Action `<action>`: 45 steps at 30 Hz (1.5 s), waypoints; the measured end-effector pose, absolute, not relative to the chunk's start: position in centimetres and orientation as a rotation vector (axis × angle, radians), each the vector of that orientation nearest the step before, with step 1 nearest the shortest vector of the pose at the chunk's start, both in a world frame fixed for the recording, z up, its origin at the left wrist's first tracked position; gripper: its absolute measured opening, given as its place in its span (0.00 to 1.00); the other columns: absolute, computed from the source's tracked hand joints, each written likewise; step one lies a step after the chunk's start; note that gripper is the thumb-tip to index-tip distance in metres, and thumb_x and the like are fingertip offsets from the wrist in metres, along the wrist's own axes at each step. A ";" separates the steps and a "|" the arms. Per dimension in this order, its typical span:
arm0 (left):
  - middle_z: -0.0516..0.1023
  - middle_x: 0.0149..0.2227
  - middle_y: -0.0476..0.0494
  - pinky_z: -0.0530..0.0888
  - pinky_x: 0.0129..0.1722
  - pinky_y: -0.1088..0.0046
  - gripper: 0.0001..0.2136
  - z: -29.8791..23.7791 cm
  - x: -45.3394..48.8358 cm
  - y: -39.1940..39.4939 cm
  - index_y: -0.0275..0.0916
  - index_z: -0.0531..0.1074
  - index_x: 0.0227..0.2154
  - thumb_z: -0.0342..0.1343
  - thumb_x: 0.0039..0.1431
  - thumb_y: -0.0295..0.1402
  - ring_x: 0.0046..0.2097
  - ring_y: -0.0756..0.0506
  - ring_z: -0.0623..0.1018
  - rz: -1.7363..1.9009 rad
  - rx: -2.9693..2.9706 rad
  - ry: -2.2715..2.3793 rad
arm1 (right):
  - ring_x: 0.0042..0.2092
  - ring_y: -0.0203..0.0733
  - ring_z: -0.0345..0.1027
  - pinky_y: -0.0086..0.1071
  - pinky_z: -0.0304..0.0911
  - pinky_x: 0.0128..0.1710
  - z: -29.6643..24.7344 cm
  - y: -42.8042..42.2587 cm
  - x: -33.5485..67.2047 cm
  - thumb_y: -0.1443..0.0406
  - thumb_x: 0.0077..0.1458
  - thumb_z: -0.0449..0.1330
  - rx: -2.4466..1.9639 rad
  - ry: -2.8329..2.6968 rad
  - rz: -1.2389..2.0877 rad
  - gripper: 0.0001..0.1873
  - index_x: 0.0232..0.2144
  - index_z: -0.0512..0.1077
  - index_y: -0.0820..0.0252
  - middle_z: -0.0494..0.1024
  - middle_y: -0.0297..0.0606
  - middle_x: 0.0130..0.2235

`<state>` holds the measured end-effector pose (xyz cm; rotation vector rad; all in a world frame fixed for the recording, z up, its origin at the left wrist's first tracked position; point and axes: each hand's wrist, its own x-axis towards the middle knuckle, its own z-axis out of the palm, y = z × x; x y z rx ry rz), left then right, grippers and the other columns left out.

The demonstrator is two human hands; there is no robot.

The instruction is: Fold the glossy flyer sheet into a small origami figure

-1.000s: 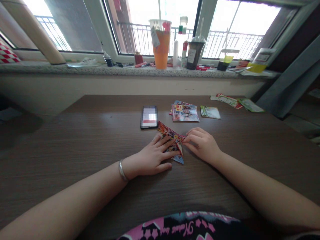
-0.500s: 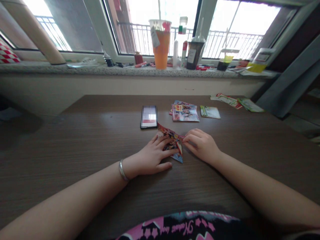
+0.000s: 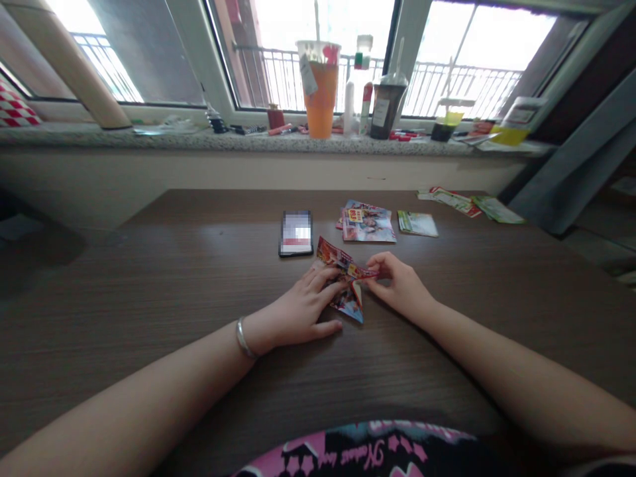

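Observation:
A colourful printed paper sheet point(image 3: 350, 306), folded and creased, lies on the table in front of me. My left hand point(image 3: 318, 298) rests on it, fingers stretched out and apart, pressing its left part down; the thumb lies on the table. At the paper's right end, my right hand point(image 3: 395, 281) pinches a raised, folded strip between thumb and fingers. The strip's upper left corner stands up beyond my left fingertips. Part of the paper is hidden under my left hand.
A phone point(image 3: 296, 233) with a blurred screen lies just beyond the paper. Similar printed sheets point(image 3: 370, 225), a small green-white packet point(image 3: 417, 223) and more leaflets point(image 3: 457, 201) lie to its right. Cups and bottles, including a tall orange drink point(image 3: 319, 99), line the windowsill point(image 3: 189, 140).
My right hand has lifted the folded strip slightly up and to the right. The strip now opens more at its upper left corner. My left hand's fingers have drawn in a little.

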<state>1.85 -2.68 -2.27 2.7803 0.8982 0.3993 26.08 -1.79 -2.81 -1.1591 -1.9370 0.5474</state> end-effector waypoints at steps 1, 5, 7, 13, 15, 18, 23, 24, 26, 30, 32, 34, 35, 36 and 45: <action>0.55 0.63 0.33 0.57 0.64 0.51 0.31 -2.4 1.9 -2.7 0.40 0.58 0.60 0.58 0.56 0.46 0.66 0.33 0.54 0.438 2.749 0.920 | 0.35 0.38 0.73 0.33 0.70 0.38 -2.8 -1.8 26.0 0.66 0.51 0.62 -1.154 -1.939 0.562 0.09 0.36 0.66 0.56 0.76 0.34 0.35; 0.47 0.65 0.32 0.59 0.64 0.51 0.31 -3.0 1.9 -2.4 0.39 0.55 0.58 0.60 0.55 0.41 0.67 0.34 0.51 0.615 2.639 0.948 | 0.32 0.37 0.70 0.32 0.68 0.34 -2.8 -1.7 26.0 0.65 0.52 0.61 -1.201 -1.957 0.548 0.05 0.32 0.68 0.57 0.75 0.34 0.32; 0.44 0.66 0.32 0.58 0.64 0.49 0.33 -3.3 1.9 -2.3 0.40 0.52 0.59 0.61 0.54 0.40 0.68 0.33 0.49 0.659 2.616 0.952 | 0.29 0.37 0.68 0.31 0.66 0.30 -2.8 -1.7 26.0 0.65 0.52 0.60 -1.252 -1.959 0.523 0.04 0.31 0.69 0.57 0.74 0.33 0.29; 0.40 0.68 0.30 0.56 0.64 0.46 0.41 -3.3 1.9 -2.2 0.42 0.43 0.64 0.61 0.53 0.40 0.68 0.31 0.45 0.652 2.638 0.968 | 0.26 0.36 0.67 0.29 0.63 0.26 -2.8 -1.8 25.8 0.63 0.53 0.59 -1.322 -1.939 0.573 0.04 0.28 0.68 0.57 0.74 0.31 0.25; 0.38 0.68 0.30 0.55 0.64 0.47 0.42 -3.3 2.0 -2.2 0.41 0.41 0.65 0.61 0.54 0.40 0.69 0.31 0.44 0.643 2.662 0.983 | 0.26 0.36 0.68 0.30 0.64 0.27 -3.0 -1.7 25.7 0.63 0.53 0.59 -1.331 -1.933 0.588 0.04 0.29 0.68 0.56 0.75 0.31 0.26; 0.37 0.68 0.29 0.53 0.65 0.47 0.44 -3.4 2.0 -2.0 0.40 0.39 0.66 0.61 0.54 0.42 0.69 0.31 0.42 0.657 2.709 0.988 | 0.28 0.38 0.70 0.31 0.66 0.29 -3.4 -1.3 25.8 0.63 0.53 0.59 -1.328 -1.905 0.661 0.04 0.32 0.69 0.56 0.77 0.32 0.28; 0.37 0.69 0.30 0.51 0.65 0.46 0.48 -3.6 2.1 -1.6 0.41 0.36 0.67 0.62 0.53 0.47 0.69 0.31 0.41 0.714 2.767 0.951 | 0.31 0.40 0.73 0.34 0.70 0.32 -4.3 -0.7 25.9 0.62 0.54 0.58 -1.275 -1.819 0.800 0.06 0.35 0.68 0.56 0.79 0.34 0.33; 0.38 0.69 0.30 0.51 0.65 0.46 0.48 -3.5 2.1 -1.5 0.41 0.36 0.67 0.61 0.53 0.47 0.69 0.31 0.42 0.719 2.785 0.941 | 0.30 0.40 0.73 0.34 0.70 0.31 -4.5 -0.6 25.9 0.61 0.54 0.58 -1.269 -1.801 0.816 0.07 0.36 0.68 0.56 0.79 0.35 0.33; 0.40 0.69 0.30 0.52 0.65 0.47 0.46 -3.3 2.1 -1.6 0.40 0.36 0.67 0.60 0.55 0.47 0.69 0.32 0.42 0.727 2.830 0.920 | 0.29 0.40 0.73 0.34 0.70 0.29 -4.7 -0.4 25.9 0.61 0.54 0.58 -1.254 -1.776 0.829 0.07 0.37 0.68 0.56 0.79 0.35 0.33; 0.40 0.69 0.31 0.51 0.66 0.50 0.42 -2.8 2.3 -1.9 0.38 0.37 0.67 0.56 0.59 0.43 0.69 0.34 0.45 0.731 2.893 0.903 | 0.28 0.40 0.72 0.34 0.70 0.27 -4.9 -0.4 25.9 0.63 0.54 0.59 -1.245 -1.786 0.750 0.07 0.38 0.69 0.55 0.79 0.35 0.31; 0.39 0.69 0.31 0.50 0.66 0.51 0.41 -2.6 2.3 -2.0 0.37 0.37 0.67 0.55 0.58 0.41 0.69 0.34 0.45 0.722 2.908 0.884 | 0.27 0.40 0.72 0.34 0.70 0.27 -4.7 -0.5 25.8 0.64 0.54 0.59 -1.256 -1.779 0.731 0.08 0.38 0.70 0.55 0.78 0.34 0.29; 0.39 0.69 0.30 0.49 0.66 0.51 0.42 -2.5 2.4 -2.1 0.36 0.37 0.67 0.56 0.55 0.39 0.69 0.34 0.44 0.724 2.923 0.870 | 0.28 0.40 0.72 0.33 0.70 0.27 -4.4 -0.8 25.7 0.63 0.54 0.59 -1.274 -1.775 0.769 0.08 0.38 0.70 0.55 0.79 0.35 0.30; 0.39 0.69 0.30 0.49 0.66 0.51 0.43 -2.5 2.4 -2.1 0.36 0.37 0.67 0.56 0.54 0.38 0.69 0.34 0.44 0.723 2.930 0.866 | 0.28 0.40 0.72 0.32 0.69 0.27 -4.2 -1.0 25.6 0.63 0.54 0.59 -1.289 -1.779 0.797 0.08 0.38 0.70 0.56 0.79 0.35 0.30; 0.39 0.69 0.30 0.49 0.66 0.51 0.44 -2.4 2.4 -2.1 0.35 0.37 0.66 0.57 0.53 0.38 0.69 0.33 0.44 0.720 2.935 0.865 | 0.29 0.40 0.73 0.32 0.69 0.28 -3.9 -1.2 25.4 0.63 0.53 0.58 -1.306 -1.787 0.815 0.08 0.38 0.70 0.56 0.79 0.35 0.31; 0.50 0.67 0.31 0.40 0.67 0.49 0.44 -2.2 2.7 -2.3 0.34 0.43 0.66 0.59 0.49 0.39 0.68 0.33 0.47 0.732 2.938 0.950 | 0.29 0.37 0.70 0.31 0.67 0.31 -2.6 -2.2 24.6 0.65 0.51 0.58 -1.266 -1.876 0.776 0.08 0.37 0.69 0.57 0.76 0.32 0.29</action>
